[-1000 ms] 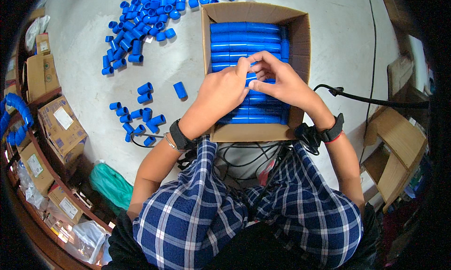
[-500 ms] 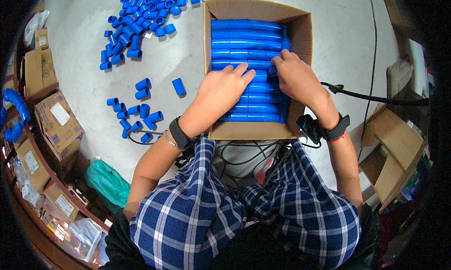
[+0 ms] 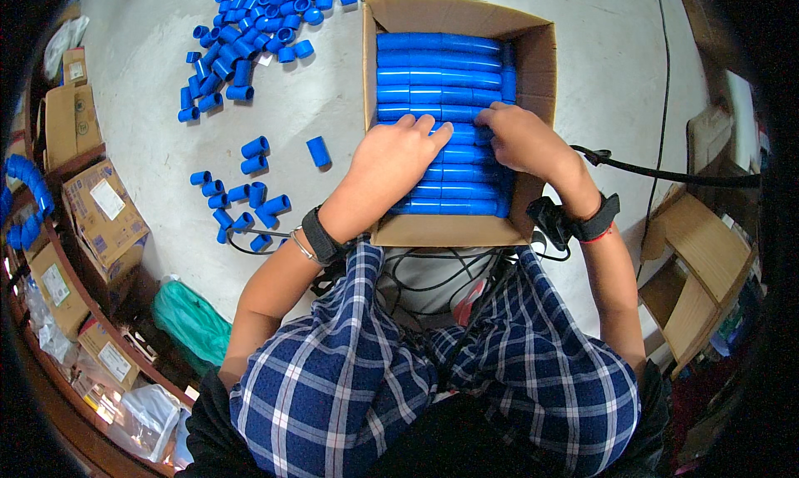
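Observation:
Blue pipe couplings [image 3: 439, 76] lie end to end in tight rows inside an open cardboard box [image 3: 449, 231]. A further line of them runs along the box's right side. My left hand [image 3: 399, 155] rests palm down over the left wall and the rows, fingers apart and touching couplings near the middle. My right hand [image 3: 524, 141] reaches in from the right. Its curled fingers press on a blue coupling [image 3: 482, 134] at the right end of a middle row; they partly cover it. Both wrists wear black straps.
Loose blue couplings [image 3: 241, 49] form a pile on the floor at far left, with several more [image 3: 250, 197] nearer. Cartons [image 3: 104, 208] line the left side near a green bag [image 3: 191, 320]. An open carton [image 3: 695, 262] stands right. Black cables [image 3: 416, 270] run below the box.
My right hand's fingers have shifted, the index drawing down and inward over the row. My left hand has barely moved, its fingers slightly more bent.

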A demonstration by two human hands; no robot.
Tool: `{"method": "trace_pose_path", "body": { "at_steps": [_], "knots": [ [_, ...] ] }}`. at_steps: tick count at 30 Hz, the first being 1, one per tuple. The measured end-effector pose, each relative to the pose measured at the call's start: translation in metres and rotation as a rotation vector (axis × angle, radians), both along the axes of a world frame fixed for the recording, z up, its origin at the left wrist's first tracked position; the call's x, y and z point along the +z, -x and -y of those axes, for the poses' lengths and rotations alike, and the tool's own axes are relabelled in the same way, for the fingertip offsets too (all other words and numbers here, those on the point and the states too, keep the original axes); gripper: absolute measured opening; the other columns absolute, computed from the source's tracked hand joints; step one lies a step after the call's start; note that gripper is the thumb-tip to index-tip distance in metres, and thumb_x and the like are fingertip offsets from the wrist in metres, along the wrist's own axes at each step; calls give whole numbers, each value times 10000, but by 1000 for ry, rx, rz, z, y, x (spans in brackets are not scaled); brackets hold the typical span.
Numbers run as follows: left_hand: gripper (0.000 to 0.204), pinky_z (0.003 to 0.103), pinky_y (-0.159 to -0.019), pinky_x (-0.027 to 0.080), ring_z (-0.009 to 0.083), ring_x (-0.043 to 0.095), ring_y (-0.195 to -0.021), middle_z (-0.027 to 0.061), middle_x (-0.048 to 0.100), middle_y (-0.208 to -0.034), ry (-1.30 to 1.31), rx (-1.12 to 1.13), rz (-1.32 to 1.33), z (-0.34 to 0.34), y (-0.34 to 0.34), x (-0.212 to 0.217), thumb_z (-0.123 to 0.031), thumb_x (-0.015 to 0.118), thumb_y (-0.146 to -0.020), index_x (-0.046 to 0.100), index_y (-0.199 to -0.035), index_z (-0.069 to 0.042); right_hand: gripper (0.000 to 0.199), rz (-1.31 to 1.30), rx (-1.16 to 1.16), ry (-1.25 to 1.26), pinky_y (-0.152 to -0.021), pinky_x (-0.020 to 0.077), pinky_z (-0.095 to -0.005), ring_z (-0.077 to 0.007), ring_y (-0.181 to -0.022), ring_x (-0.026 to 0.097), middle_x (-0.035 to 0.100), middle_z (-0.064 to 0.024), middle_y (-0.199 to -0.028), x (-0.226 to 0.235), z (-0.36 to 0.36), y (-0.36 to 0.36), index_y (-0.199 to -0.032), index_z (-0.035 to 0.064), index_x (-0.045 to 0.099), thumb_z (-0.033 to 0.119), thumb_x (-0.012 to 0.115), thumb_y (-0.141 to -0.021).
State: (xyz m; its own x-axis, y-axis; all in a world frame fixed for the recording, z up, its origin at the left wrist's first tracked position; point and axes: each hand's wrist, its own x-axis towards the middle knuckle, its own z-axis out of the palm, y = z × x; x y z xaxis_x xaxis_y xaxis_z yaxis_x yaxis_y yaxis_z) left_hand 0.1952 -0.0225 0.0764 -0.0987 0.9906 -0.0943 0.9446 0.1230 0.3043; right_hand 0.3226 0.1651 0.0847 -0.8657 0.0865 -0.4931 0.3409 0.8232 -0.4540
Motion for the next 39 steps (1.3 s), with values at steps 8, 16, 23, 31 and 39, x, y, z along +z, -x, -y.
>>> {"method": "trace_pose_path", "body": {
  "at_steps": [8, 16, 23, 31, 39],
  "knots": [
    [329, 341, -597, 556, 221, 674, -792, 58, 637, -923, 1, 2, 7, 0, 1, 1, -119, 586, -823, 671, -1140, -138, 262, -168, 178, -259, -806, 522, -428, -334, -948, 584, 666, -138, -917, -1, -3, 3, -911, 28, 664, 47, 726, -656],
    [350, 334, -594, 551, 219, 665, -800, 55, 628, -914, 14, -7, -18, 1, 0, 1, -135, 589, -822, 658, -1164, -142, 311, 1, 169, -140, -843, 508, -428, -342, -962, 603, 667, -139, -954, -5, -3, 4, -1001, 30, 651, -19, 670, -695],
    [319, 337, -604, 553, 211, 660, -805, 52, 627, -910, 16, -6, -11, 0, 0, 3, -134, 595, -821, 664, -1132, -139, 337, 11, 143, -72, -824, 525, -440, -363, -952, 626, 660, -150, -962, -11, -6, 3, -1066, 35, 637, -14, 671, -734],
    [211, 371, -769, 536, 248, 660, -849, 102, 639, -933, -386, 366, 747, -14, 4, 18, -233, 516, -1007, 645, -1061, -75, 348, -474, -225, 226, -749, 541, -420, -330, -874, 663, 651, -195, -977, 32, 10, 15, -1101, 19, 595, 121, 724, -794],
    [543, 386, -975, 427, 183, 460, -1186, 70, 429, -1320, -174, 709, 1751, -9, 13, 36, -553, 306, -1038, 376, -1356, -119, 492, -574, -314, 496, -789, 538, -338, -252, -977, 626, 559, -137, -1215, 52, 47, 31, -1229, 72, 587, 200, 779, -795]
  ]
}}
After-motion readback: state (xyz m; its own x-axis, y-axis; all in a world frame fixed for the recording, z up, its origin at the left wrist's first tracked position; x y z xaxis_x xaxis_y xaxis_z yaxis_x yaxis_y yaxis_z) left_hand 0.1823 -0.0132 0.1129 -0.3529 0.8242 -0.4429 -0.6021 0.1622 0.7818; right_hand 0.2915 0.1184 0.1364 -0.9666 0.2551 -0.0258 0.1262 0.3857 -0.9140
